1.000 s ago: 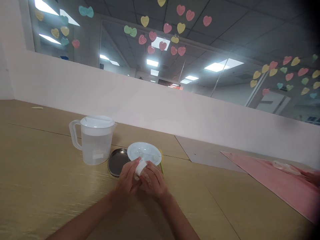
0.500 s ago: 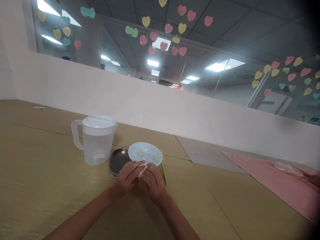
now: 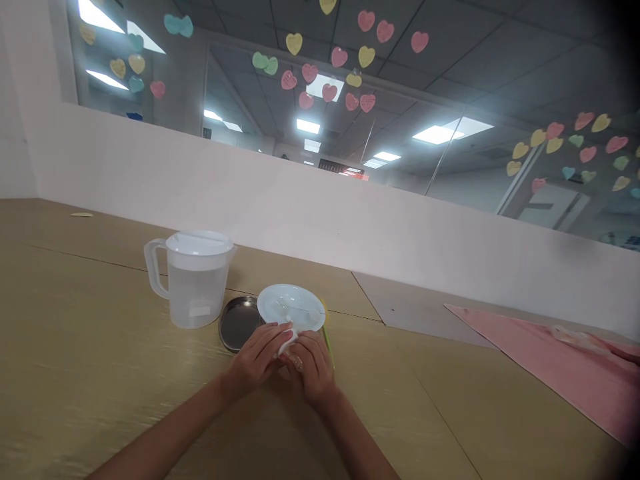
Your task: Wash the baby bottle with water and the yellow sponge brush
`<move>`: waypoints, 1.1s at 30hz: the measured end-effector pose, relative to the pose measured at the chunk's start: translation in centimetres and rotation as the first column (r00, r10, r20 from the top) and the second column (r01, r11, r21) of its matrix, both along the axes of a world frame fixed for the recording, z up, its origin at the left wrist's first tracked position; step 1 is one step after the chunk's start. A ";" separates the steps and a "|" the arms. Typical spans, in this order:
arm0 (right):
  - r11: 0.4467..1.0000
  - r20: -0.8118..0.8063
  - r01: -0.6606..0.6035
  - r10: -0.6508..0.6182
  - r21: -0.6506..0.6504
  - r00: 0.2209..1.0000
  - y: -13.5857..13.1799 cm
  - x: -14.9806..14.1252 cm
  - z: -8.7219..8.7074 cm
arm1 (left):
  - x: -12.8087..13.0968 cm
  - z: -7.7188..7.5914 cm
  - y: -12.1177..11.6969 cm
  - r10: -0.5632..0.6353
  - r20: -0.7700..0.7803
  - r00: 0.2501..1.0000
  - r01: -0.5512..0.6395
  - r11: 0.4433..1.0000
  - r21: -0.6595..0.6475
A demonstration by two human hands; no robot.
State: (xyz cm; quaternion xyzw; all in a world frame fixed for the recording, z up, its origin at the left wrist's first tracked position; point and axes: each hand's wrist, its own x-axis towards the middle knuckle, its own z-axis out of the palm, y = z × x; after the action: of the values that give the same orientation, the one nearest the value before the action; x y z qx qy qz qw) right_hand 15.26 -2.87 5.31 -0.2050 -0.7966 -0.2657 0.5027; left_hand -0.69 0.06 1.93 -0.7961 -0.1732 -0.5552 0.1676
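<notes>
L hand (image 3: pixel 257 360) & R hand (image 3: pixel 313 369): fingers curled closed, together held white wad (image 3: pixel 287 341) | loc: at front rim of white plate (image 3: pixel 290 307) | risk: loose grip could drop wad; knuckle bump could tip plate onto steel dish (image 3: pixel 238 325) | plastic pitcher (image 3: pixel 193 297) stood just beyond dish

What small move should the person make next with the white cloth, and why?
Probably ease both hands slightly back toward the body. The left hand and right hand hold the bunched white cloth right at the front rim of the shallow white plate, so the plate could get nudged.
</notes>
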 end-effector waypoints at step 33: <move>0.926 -0.728 -0.178 -0.132 -0.333 0.673 1.0 1.0 -0.1 | 0.5 -0.5 0.4 0.050 0.172 0.984 0.001 0.958 -0.287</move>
State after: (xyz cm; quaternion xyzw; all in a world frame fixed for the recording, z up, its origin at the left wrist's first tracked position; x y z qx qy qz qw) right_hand 16.26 -1.92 5.17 -0.3770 -0.5628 0.0049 0.7356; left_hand -0.19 0.49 1.44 -0.7571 -0.2757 -0.5908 0.0417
